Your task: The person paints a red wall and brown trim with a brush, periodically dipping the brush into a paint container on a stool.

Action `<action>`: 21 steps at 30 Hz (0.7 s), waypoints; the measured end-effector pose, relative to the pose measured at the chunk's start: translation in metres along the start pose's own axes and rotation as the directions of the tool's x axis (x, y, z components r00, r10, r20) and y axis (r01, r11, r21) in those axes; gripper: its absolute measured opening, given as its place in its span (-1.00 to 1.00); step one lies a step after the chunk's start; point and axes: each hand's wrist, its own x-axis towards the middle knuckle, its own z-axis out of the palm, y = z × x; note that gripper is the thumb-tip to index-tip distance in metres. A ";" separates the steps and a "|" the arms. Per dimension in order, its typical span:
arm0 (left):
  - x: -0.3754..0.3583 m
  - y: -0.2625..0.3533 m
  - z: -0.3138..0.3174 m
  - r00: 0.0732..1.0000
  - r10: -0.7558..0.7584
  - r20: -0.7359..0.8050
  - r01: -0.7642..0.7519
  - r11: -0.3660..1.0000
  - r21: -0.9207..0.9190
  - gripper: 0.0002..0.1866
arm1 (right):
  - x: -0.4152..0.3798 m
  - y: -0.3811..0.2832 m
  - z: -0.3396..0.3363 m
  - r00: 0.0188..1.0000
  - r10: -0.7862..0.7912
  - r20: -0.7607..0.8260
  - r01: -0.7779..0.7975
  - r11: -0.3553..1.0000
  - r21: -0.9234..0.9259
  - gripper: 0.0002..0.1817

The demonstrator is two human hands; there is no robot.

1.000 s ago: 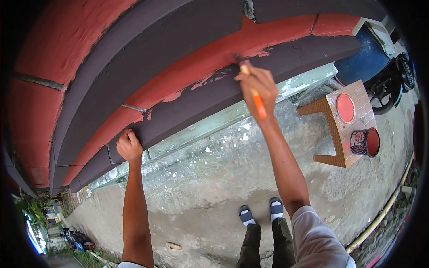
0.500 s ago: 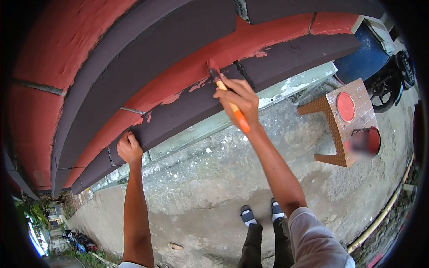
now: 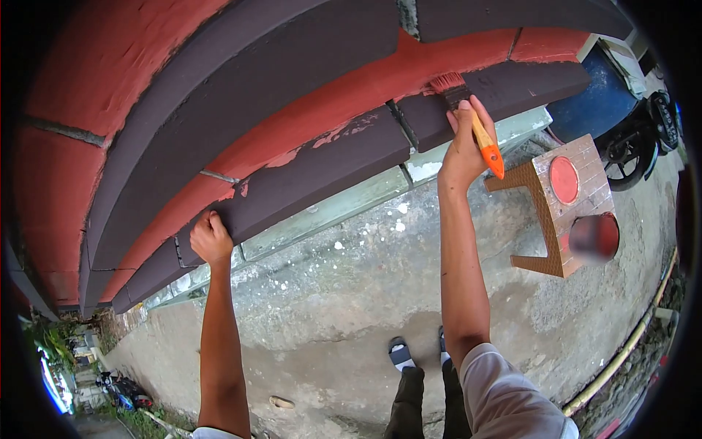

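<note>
My right hand [image 3: 468, 143] is closed on the handle of a paintbrush [image 3: 482, 139], which is yellow with an orange end. The wide bristles, coated red, touch the lower edge of the curved red band [image 3: 365, 84], where it meets the dark brown step [image 3: 504, 91]. Fingers curled, my left hand [image 3: 210, 238] rests at the dark lower ledge [image 3: 292, 179] farther left; whether anything is inside it is hidden. Red smears mark the ledge's upper edge between the hands.
On the right, a brown woven-look table [image 3: 578, 172] carries a red round lid [image 3: 564, 180] and a paint can [image 3: 603, 238], partly blurred. Behind it are a blue barrel [image 3: 596, 91] and a motorcycle wheel [image 3: 629, 154]. A sandal [image 3: 281, 402] lies on the concrete floor [image 3: 329, 314].
My right hand has moved right along the red band with the brush, which now shows its broad side. My left hand stays at nearly the same spot.
</note>
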 end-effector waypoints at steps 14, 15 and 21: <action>-0.001 -0.002 0.001 1.000 -0.027 -0.008 0.027 0.999 -0.035 -0.65 | -0.037 0.002 0.010 0.985 -0.018 0.169 0.020 1.000 -0.008 -0.78; -0.002 -0.003 0.002 1.000 -0.027 -0.011 0.026 0.999 -0.031 -0.65 | -0.028 0.001 0.008 0.995 -0.030 0.100 0.029 0.999 0.014 -0.77; -0.001 -0.002 0.000 0.998 -0.054 0.023 0.055 0.998 -0.029 -0.65 | -0.030 0.005 0.018 0.985 0.009 0.171 0.005 0.996 -0.084 -0.65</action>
